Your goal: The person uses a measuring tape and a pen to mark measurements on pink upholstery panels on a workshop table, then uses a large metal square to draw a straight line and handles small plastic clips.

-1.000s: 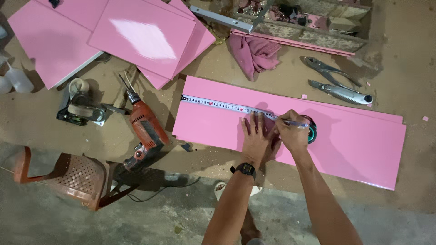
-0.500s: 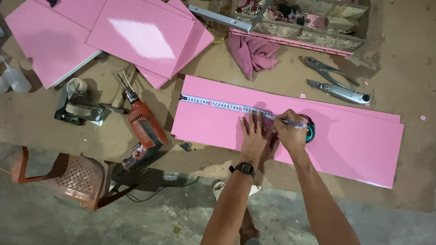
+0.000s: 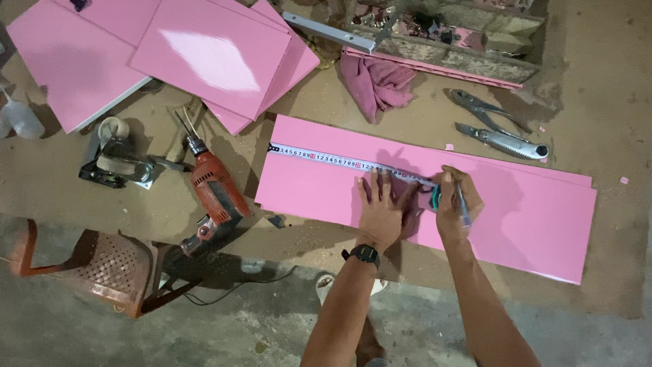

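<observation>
A long pink board lies flat on the floor in front of me. A tape measure blade runs along it from the left end to a teal case. My left hand, with a black watch on the wrist, presses flat on the board just below the tape. My right hand grips a pen, its tip on the board beside the tape case.
A red power drill lies left of the board, a small grinder further left. Stacked pink panels sit at the top left. A pink rag, pliers and a snip tool lie behind. A plastic stool stands lower left.
My view has shifted slightly. My right hand has turned so the pen now points down the board instead of along the tape; my left hand stays pressed flat.
</observation>
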